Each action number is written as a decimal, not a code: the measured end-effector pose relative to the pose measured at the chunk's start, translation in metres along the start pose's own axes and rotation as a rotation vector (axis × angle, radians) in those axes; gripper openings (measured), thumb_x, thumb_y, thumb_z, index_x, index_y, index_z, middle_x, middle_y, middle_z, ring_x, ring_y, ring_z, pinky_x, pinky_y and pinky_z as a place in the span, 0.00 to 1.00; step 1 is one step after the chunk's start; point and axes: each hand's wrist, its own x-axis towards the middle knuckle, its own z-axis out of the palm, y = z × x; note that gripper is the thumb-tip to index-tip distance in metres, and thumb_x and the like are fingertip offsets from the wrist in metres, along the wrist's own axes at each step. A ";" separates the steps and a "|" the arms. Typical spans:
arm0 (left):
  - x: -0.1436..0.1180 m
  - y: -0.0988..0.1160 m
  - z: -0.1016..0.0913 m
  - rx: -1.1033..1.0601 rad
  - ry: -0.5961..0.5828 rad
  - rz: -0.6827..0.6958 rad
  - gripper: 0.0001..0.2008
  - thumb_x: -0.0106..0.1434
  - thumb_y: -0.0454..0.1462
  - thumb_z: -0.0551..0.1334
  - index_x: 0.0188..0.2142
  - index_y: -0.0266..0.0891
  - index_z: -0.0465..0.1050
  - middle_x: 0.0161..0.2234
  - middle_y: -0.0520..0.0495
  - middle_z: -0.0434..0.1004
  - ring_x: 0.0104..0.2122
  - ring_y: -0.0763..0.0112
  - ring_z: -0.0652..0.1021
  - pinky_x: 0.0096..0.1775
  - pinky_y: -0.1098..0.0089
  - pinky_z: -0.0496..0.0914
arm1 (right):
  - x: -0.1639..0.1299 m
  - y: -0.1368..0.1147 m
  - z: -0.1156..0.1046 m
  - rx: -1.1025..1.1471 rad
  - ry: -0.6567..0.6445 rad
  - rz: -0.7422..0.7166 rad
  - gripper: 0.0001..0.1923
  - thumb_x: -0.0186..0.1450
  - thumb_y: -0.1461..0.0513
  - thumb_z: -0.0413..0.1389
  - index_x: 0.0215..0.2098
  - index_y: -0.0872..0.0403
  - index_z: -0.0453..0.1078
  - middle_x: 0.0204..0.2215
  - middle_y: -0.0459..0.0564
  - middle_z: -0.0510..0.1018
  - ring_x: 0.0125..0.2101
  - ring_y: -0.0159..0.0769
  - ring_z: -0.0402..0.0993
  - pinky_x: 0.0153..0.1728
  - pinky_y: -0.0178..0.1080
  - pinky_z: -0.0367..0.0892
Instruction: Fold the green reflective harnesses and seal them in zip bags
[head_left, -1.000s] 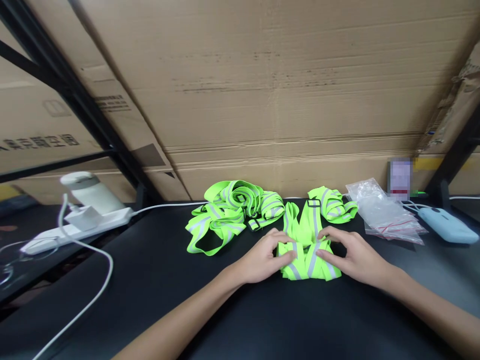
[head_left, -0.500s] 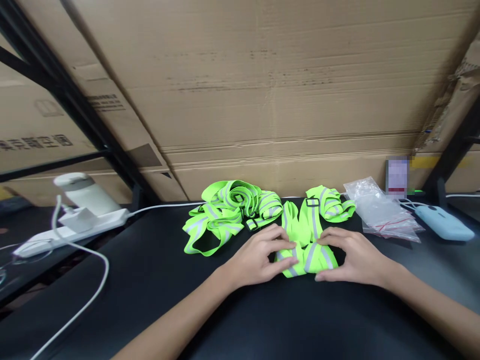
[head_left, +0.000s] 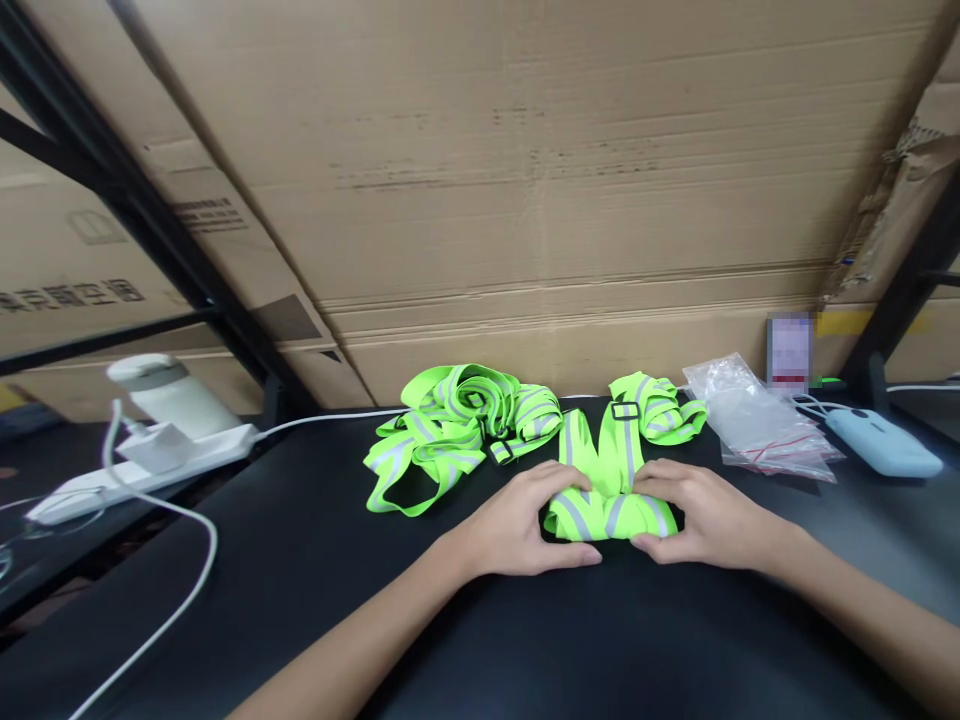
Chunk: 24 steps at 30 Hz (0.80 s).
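A neon-green strap vest with grey reflective stripes [head_left: 609, 512] lies folded into a small bundle on the black table [head_left: 315, 560]. My left hand [head_left: 521, 520] grips its left end and my right hand [head_left: 694, 515] grips its right end, fingers curled over the top. Two straps of the same vest run away from the bundle to a black buckle [head_left: 622, 410]. A second, loose heap of green reflective straps [head_left: 450, 430] lies behind and to the left of my left hand.
Clear plastic bags [head_left: 754, 420] lie at the right, with a light-blue device [head_left: 881, 442] and cable beyond. A white power strip [head_left: 142, 465] with a charger, a white cylinder and cord sits at the left. Large cardboard boxes [head_left: 525, 180] and black rack bars stand behind.
My hands have rolled the folded bundle over, making it narrower and tighter, and both hands now wrap its ends more closely. The heap at the left has not moved.
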 end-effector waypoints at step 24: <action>0.003 0.000 0.009 -0.138 0.035 0.036 0.10 0.56 0.40 0.71 0.35 0.39 0.76 0.39 0.46 0.79 0.40 0.62 0.77 0.46 0.64 0.71 | 0.000 0.004 0.007 0.205 -0.009 0.117 0.17 0.77 0.51 0.46 0.52 0.49 0.70 0.25 0.42 0.73 0.25 0.34 0.68 0.28 0.35 0.61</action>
